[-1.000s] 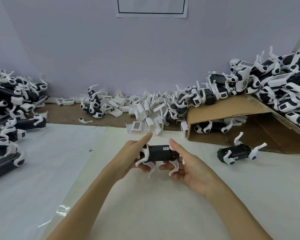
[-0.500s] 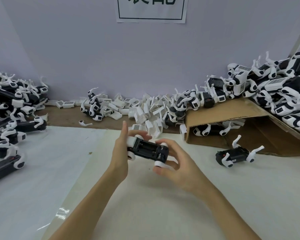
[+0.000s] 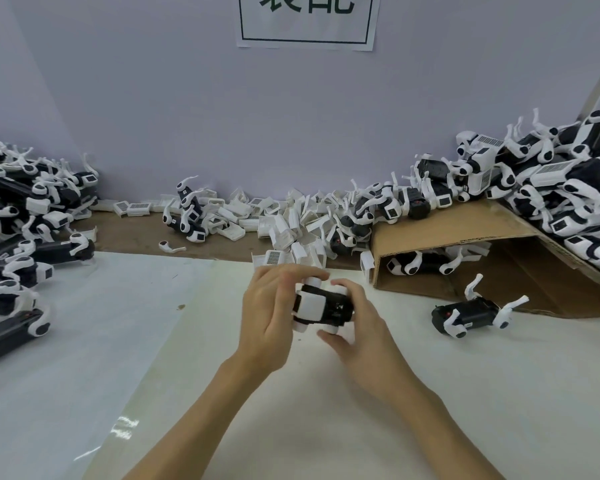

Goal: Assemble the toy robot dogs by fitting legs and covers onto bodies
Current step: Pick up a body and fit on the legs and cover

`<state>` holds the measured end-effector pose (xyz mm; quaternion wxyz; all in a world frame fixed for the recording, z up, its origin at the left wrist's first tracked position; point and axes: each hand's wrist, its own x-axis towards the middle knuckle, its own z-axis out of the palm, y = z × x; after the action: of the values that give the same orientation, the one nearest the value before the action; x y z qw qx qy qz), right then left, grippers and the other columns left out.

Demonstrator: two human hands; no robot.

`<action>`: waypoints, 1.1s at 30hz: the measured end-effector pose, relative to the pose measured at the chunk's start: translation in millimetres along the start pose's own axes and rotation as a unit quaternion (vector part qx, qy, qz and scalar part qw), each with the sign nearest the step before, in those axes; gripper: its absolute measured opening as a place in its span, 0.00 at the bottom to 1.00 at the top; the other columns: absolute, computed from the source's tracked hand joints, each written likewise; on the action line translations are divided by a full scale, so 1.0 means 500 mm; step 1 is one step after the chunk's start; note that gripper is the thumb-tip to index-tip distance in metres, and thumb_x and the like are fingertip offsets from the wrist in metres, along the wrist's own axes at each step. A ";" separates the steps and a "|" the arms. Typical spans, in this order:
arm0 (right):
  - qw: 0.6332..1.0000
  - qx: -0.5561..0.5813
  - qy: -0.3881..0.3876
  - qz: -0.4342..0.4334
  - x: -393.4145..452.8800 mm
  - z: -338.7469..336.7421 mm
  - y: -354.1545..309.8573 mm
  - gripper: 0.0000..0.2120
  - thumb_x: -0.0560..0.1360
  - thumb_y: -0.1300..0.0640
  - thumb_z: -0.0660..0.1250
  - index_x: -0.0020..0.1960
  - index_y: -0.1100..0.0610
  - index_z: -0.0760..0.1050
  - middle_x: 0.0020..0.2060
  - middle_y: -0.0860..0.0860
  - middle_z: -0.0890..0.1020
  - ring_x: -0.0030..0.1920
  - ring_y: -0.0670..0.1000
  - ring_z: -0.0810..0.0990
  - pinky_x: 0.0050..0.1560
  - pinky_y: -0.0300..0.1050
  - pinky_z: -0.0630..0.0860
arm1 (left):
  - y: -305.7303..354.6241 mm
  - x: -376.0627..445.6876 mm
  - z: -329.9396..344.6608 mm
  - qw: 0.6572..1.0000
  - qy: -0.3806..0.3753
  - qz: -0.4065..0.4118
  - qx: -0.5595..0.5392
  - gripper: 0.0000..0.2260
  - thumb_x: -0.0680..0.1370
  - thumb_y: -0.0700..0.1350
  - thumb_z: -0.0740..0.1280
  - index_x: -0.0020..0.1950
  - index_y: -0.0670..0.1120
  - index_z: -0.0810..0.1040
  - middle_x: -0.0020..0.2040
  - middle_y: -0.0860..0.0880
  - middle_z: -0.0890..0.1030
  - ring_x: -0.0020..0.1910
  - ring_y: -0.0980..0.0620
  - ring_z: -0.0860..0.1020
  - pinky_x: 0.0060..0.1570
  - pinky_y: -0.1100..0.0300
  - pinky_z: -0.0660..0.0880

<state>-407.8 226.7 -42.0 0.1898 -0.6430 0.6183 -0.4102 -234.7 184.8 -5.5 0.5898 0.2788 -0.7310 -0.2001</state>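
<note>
Above the near-centre of the white sheet [image 3: 430, 393], toy dog body [image 3: 324, 304] now rolled since half a second ago, white cover [image 3: 310, 304] seated on the face that showed an open black bay; cover step judged nearly done on this unit. Left hand [image 3: 271, 317] curled round left end, fingers over far edge. Right hand [image 3: 355, 327] cupping right end from below, thumb on top; loose covers [image 3: 284, 230] heaped far behind.

A toy dog body [image 3: 323, 306] is held above the middle of the desk [image 3: 465, 393], between the left hand [image 3: 271, 313] and the right hand [image 3: 361, 336]. Loose covers [image 3: 284, 223] are heaped behind it along the wall [image 3: 222, 116]. Assembled dogs are piled at far left [image 3: 21, 209] and far right [image 3: 561, 188], the right pile upon a cardboard sheet [image 3: 458, 226], with one dog [image 3: 471, 313] lying in front of it.
</note>
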 end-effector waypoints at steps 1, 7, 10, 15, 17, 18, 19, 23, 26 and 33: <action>1.000 -0.001 0.006 -0.001 0.003 -0.007 0.003 0.35 0.77 0.55 0.77 0.72 0.35 0.61 0.62 0.44 0.76 0.63 0.40 0.75 0.58 0.31 0.70 | 0.000 0.002 0.001 1.000 -0.024 0.013 -0.009 0.27 0.89 0.52 0.46 0.60 0.50 0.86 0.56 0.61 0.85 0.60 0.61 0.79 0.56 0.45 0.74; 0.999 0.028 -0.019 -0.006 0.009 -0.027 0.014 0.33 0.77 0.52 0.77 0.72 0.34 0.62 0.62 0.34 0.77 0.61 0.38 0.77 0.56 0.29 0.71 | -0.007 0.016 -0.007 0.997 -0.074 0.032 -0.012 0.21 0.89 0.45 0.50 0.71 0.50 0.80 0.62 0.60 0.84 0.65 0.54 0.79 0.65 0.56 0.68; 0.999 0.026 -0.026 0.015 0.008 -0.019 0.008 0.33 0.75 0.48 0.78 0.69 0.31 0.63 0.61 0.33 0.78 0.60 0.36 0.77 0.54 0.29 0.70 | -0.015 0.025 -0.016 0.999 -0.040 -0.028 0.002 0.19 0.90 0.50 0.50 0.71 0.55 0.78 0.59 0.63 0.85 0.66 0.56 0.78 0.65 0.56 0.68; 0.997 -0.070 0.019 -0.013 0.002 0.000 -0.003 0.34 0.70 0.42 0.80 0.69 0.33 0.66 0.59 0.38 0.77 0.62 0.40 0.74 0.57 0.28 0.66 | -0.030 0.030 -0.029 0.991 -0.012 -0.109 -0.074 0.26 0.87 0.62 0.51 0.56 0.52 0.87 0.47 0.57 0.87 0.50 0.52 0.84 0.45 0.52 0.72; 0.996 -0.085 0.008 -0.021 -0.001 0.013 -0.010 0.36 0.69 0.41 0.80 0.69 0.31 0.63 0.58 0.37 0.74 0.61 0.39 0.71 0.58 0.27 0.66 | -0.038 0.024 -0.019 0.993 0.036 -0.109 -0.032 0.27 0.86 0.61 0.56 0.40 0.50 0.87 0.37 0.54 0.85 0.39 0.52 0.82 0.40 0.54 0.73; 0.997 -0.074 -0.015 -0.017 -0.001 0.018 -0.013 0.38 0.70 0.41 0.80 0.71 0.30 0.60 0.60 0.37 0.73 0.62 0.38 0.70 0.61 0.28 0.66 | -0.044 0.023 -0.016 0.990 0.072 -0.121 -0.020 0.28 0.86 0.61 0.59 0.34 0.49 0.85 0.33 0.52 0.83 0.36 0.51 0.81 0.39 0.56 0.74; 0.997 -0.064 -0.048 -0.011 0.002 0.019 -0.015 0.42 0.70 0.39 0.80 0.73 0.29 0.56 0.64 0.37 0.72 0.65 0.37 0.68 0.66 0.31 0.66 | -0.051 0.023 -0.017 0.983 0.107 -0.146 -0.032 0.29 0.86 0.61 0.60 0.30 0.49 0.83 0.31 0.49 0.83 0.34 0.51 0.81 0.39 0.58 0.75; 0.983 -0.131 -0.124 -0.032 0.051 -0.007 -0.032 0.51 0.69 0.29 0.74 0.82 0.39 0.51 0.79 0.39 0.59 0.79 0.41 0.54 0.79 0.48 0.60 | -0.088 0.038 -0.046 0.929 0.205 -0.277 -0.136 0.35 0.87 0.61 0.58 0.26 0.44 0.82 0.31 0.42 0.84 0.37 0.44 0.83 0.47 0.58 0.78; 0.943 -0.303 -0.127 -0.055 0.108 -0.028 -0.047 0.46 0.73 0.22 0.61 0.82 0.47 0.60 0.85 0.51 0.49 0.84 0.52 0.44 0.82 0.57 0.48 | -0.102 0.045 -0.055 0.885 0.249 -0.360 -0.157 0.35 0.87 0.61 0.57 0.24 0.47 0.80 0.32 0.46 0.84 0.39 0.42 0.81 0.34 0.54 0.75; 0.824 -0.540 -0.169 -0.035 0.213 -0.057 -0.042 0.34 0.81 0.51 0.63 0.84 0.55 0.55 0.82 0.68 0.42 0.82 0.67 0.37 0.82 0.63 0.37 | -0.120 0.049 -0.061 0.871 0.236 -0.406 -0.147 0.32 0.87 0.59 0.58 0.27 0.47 0.80 0.32 0.53 0.84 0.40 0.48 0.81 0.40 0.52 0.72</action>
<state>-426.8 136.2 22.1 -0.1005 -0.7231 0.6763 0.0982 -198.5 124.4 -17.6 0.6460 0.5001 -0.3545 -0.4548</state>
